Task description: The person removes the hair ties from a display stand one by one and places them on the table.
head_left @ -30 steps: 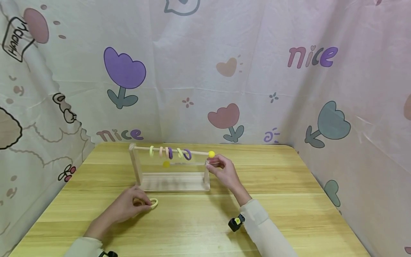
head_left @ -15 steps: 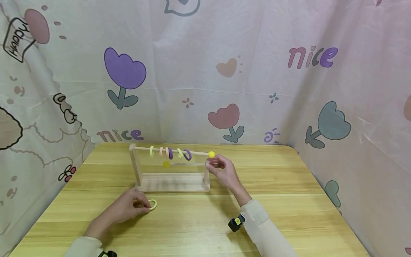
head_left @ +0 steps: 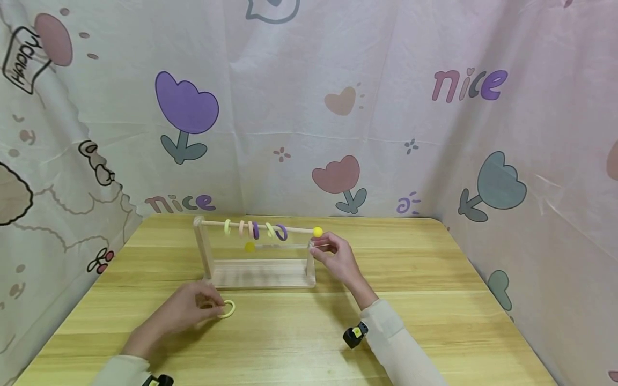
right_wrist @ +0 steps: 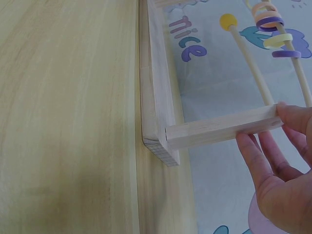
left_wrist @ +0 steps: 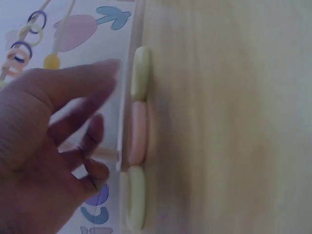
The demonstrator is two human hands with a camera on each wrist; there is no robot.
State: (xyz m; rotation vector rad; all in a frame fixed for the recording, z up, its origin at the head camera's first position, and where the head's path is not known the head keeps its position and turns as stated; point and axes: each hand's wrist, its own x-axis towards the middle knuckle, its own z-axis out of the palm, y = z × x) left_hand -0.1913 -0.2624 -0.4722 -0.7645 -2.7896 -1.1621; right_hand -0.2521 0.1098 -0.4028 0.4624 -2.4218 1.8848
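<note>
In the head view, my left hand [head_left: 190, 308] is low over the table at a pale yellow-green ring [head_left: 228, 309]. The left wrist view shows a pale green ring [left_wrist: 141, 73], a pink ring [left_wrist: 139, 132] and another green ring [left_wrist: 137, 197] lying in a row, with a small gap to my fingertips. My right hand [head_left: 340, 260] holds the top of the short right post [right_wrist: 219, 127] of a wooden stand [head_left: 263, 273], thumb on one side and fingers on the other. A rod with a yellow ball end [right_wrist: 227, 21] runs from that post.
From the taller left post [head_left: 205, 249] an upper rod [head_left: 301, 231] extends, bearing several green, peach and purple rings [head_left: 281, 232] and ending in a yellow ball [head_left: 317, 232]. The wooden table [head_left: 386, 332] meets a patterned cloth backdrop [head_left: 386, 118] behind.
My left hand has shifted slightly left and toward me, and the yellow-green ring has slid the same way. The right hand and the stand stay as they were.
</note>
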